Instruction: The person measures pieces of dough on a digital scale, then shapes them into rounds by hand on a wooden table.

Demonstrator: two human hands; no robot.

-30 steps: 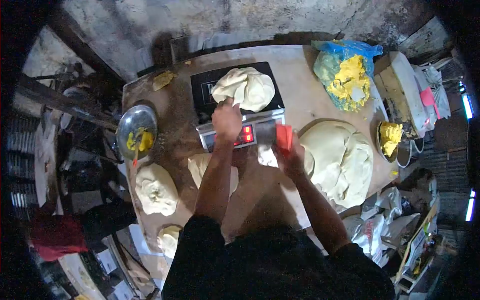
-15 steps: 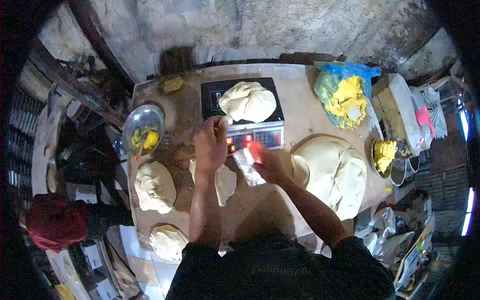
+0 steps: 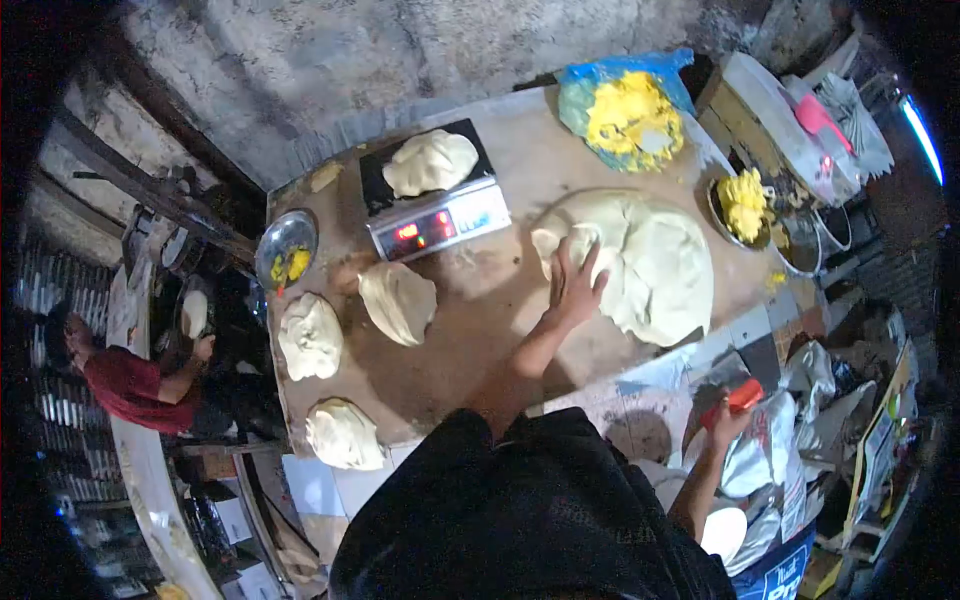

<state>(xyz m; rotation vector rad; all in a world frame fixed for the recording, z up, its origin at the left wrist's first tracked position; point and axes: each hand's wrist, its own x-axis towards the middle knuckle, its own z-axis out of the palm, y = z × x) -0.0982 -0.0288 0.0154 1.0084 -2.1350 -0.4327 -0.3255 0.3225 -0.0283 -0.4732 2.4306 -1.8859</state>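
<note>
My left hand (image 3: 575, 285) lies with its fingers spread on the left edge of a big mound of dough (image 3: 655, 265). My right hand (image 3: 730, 422), off the table's near right side, is closed around the red handle of a dough scraper (image 3: 744, 394). The scraper's blade is hard to make out against the bags. On the digital scale (image 3: 440, 225) at the back rests a lump of dough (image 3: 430, 162); its red digits are lit. Three more dough pieces, one nearest the scale (image 3: 398, 304), one at the left (image 3: 310, 337) and one at the front corner (image 3: 343, 434), lie on the table.
A metal bowl (image 3: 287, 240) with yellow fat stands at the left edge. Yellow fat on a blue plastic bag (image 3: 625, 110) lies at the back right, near another filled bowl (image 3: 741, 207). Plastic bags (image 3: 770, 440) sit at lower right. A person in a red shirt (image 3: 135, 390) works at the left.
My left hand has gone from the scale to the big dough mound. My right hand has swung right, off the table, with the scraper. The whole view has shifted and turned.
</note>
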